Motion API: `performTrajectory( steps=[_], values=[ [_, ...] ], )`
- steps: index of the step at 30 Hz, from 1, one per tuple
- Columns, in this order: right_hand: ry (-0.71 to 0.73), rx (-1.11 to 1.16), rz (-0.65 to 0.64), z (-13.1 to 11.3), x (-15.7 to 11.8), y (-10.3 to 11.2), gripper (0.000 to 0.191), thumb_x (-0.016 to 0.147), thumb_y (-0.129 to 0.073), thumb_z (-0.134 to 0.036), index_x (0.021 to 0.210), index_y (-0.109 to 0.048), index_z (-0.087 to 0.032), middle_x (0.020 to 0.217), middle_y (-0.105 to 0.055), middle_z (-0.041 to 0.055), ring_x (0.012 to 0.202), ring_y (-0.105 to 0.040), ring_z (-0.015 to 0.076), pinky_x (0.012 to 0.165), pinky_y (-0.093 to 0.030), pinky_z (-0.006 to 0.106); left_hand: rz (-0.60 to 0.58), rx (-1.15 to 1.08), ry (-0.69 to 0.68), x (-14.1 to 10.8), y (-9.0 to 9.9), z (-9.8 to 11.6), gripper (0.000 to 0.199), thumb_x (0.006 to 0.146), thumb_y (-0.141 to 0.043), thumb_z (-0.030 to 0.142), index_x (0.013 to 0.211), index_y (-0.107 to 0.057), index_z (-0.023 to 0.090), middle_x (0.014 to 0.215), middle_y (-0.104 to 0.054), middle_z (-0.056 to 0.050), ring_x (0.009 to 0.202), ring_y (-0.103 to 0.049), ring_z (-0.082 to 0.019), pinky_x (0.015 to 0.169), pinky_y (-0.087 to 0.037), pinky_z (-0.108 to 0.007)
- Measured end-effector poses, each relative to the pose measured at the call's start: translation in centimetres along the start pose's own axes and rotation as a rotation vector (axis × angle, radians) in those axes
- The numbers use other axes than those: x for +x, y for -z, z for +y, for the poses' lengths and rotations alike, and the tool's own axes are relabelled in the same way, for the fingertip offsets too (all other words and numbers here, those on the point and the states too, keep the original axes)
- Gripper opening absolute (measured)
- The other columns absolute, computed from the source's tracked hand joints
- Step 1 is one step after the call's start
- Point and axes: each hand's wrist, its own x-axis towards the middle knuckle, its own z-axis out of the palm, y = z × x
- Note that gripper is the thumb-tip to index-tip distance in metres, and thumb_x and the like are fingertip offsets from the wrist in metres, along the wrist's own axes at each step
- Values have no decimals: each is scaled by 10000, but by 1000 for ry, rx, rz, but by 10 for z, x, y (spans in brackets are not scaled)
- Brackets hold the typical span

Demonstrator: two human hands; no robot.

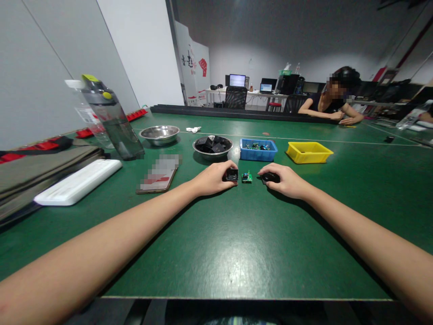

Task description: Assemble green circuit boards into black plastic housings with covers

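Note:
My left hand (216, 177) is closed around a small black plastic case (232, 175), its hollow side facing right. Just right of the case, a small green circuit board (246, 177) with a dark component lies on the green table (233, 243). On the board's other side, my right hand (286, 179) has its fingers wrapped round a black, rounded piece (271, 177), partly hidden by them. Both hands rest low at the tabletop. Behind them stand a steel bowl (213, 156) of black cases and a blue bin (258, 154) of circuit boards.
A yellow bin (309, 153) stands at the right, a second steel bowl (160, 135) at the left. Also left are a phone (158, 175), a white power bank (77, 183), a grey bottle (117, 122) and a bag (43, 169). Across the table sits a person (333, 99).

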Motion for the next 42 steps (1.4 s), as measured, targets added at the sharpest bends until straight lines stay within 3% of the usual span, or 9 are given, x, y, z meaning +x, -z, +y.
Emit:
performTrajectory(
  steps=[12,19,27,35,42],
  values=[
    [13,9,11,2,0,-1,296,777,-630,-146,1050,-727,-207,1096,-738,84,1037,-692,243,962,-530,418,63,-103,36,1,0,3,349,733,-779,308,1001,-590,186,923,-699,-34,834,-673,-201,741,-512,-305],
    [9,17,10,1,0,0,296,772,-633,-146,1042,-736,-214,1084,-742,79,1020,-695,240,957,-536,421,55,-86,-11,0,1,9,354,761,-760,431,970,-635,173,881,-686,-27,770,-630,-176,707,-489,-290],
    [10,11,4,1,0,0,276,791,-628,-159,1044,-731,-197,1099,-735,94,1033,-692,243,962,-532,416,16,-27,-78,-1,3,12,373,767,-758,449,983,-644,167,904,-694,-45,797,-635,-191,731,-477,-300],
    [16,8,4,2,0,0,285,780,-642,-144,1040,-734,-213,1093,-739,79,1032,-696,238,962,-532,411,26,-46,-63,-1,3,15,350,751,-767,405,977,-634,173,911,-690,-42,820,-642,-196,746,-496,-314],
    [16,-12,-10,1,0,0,236,818,-657,-194,1043,-726,-207,1104,-734,89,1048,-689,247,972,-524,425,137,-90,-58,1,2,9,375,804,-737,399,1087,-663,163,1002,-685,-65,890,-631,-197,791,-507,-322]
  ],
)
